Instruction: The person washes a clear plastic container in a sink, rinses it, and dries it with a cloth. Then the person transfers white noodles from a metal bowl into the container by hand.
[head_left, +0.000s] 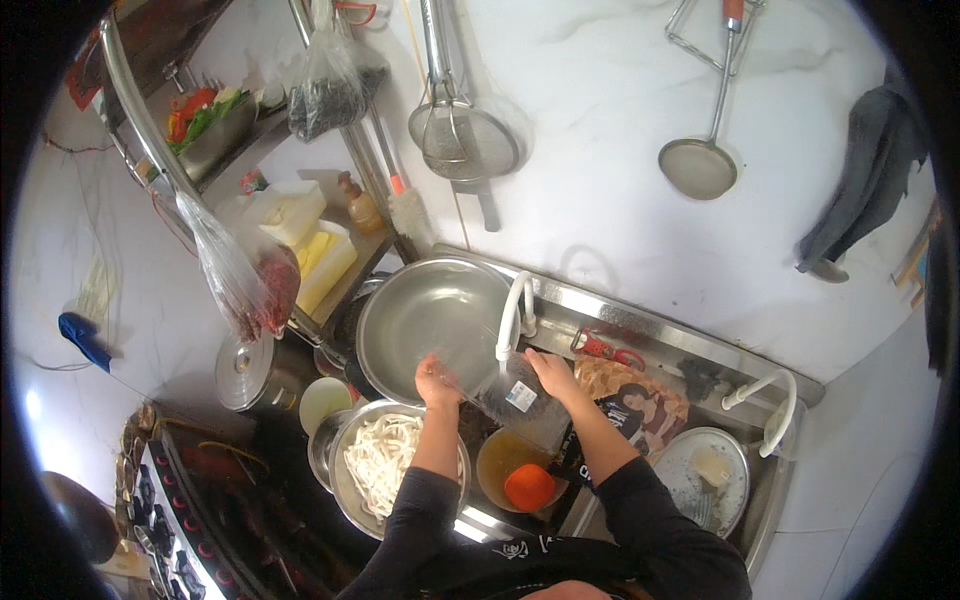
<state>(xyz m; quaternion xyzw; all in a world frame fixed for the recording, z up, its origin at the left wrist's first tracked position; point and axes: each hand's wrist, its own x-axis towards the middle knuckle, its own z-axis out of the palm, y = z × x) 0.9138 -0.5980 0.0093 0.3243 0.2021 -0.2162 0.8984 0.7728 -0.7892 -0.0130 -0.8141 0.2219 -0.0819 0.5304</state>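
Both my hands hold a clear plastic container with a white label, tilted under the white faucet, from which water runs. My left hand grips its left side, over the rim of a large metal basin. At its right upper edge is my right hand. Below the container, an orange scoop sits in a bowl of yellowish liquid. To the left of that bowl stands a metal bowl of thick white noodle-like strips.
A foamy basin with a sponge stands at the right, below a second faucet. A printed bag lies beside my right forearm. Plastic bags hang at the left. Strainers hang on the wall. A stove is at lower left.
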